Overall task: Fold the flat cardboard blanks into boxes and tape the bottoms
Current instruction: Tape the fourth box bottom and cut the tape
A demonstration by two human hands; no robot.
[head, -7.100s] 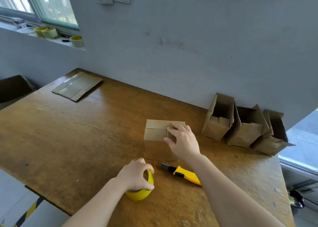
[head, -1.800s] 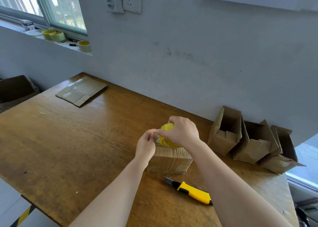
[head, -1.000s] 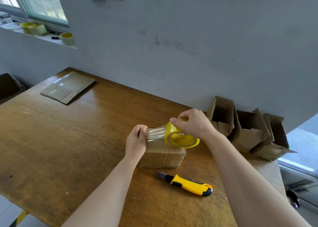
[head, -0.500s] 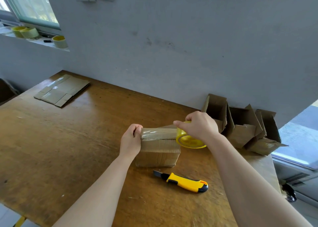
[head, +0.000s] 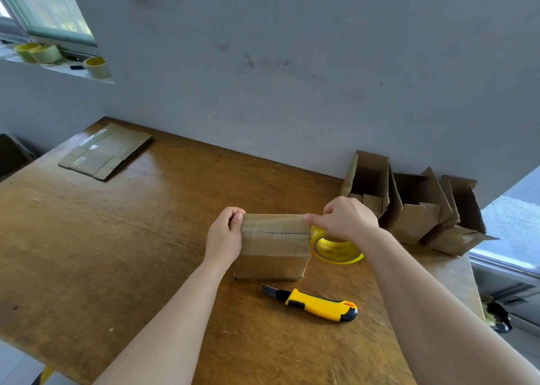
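Cardboard box [head: 273,253] sits on the wooden table [head: 117,253], clear tape stretched across its top seam. Left hand [head: 225,238] pinches the tape's end at the box's left edge; right hand [head: 347,224] grips the yellow tape roll [head: 336,250] just beside its right edge. Yellow utility knife [head: 318,305] lies in front; folded boxes [head: 409,206] lean by the wall.

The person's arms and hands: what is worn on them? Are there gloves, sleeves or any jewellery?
Nothing is worn. The left hand and the right hand have no gloves, and no ring, watch or bracelet shows. The left forearm and the right forearm show no sleeve up to the picture's edge.
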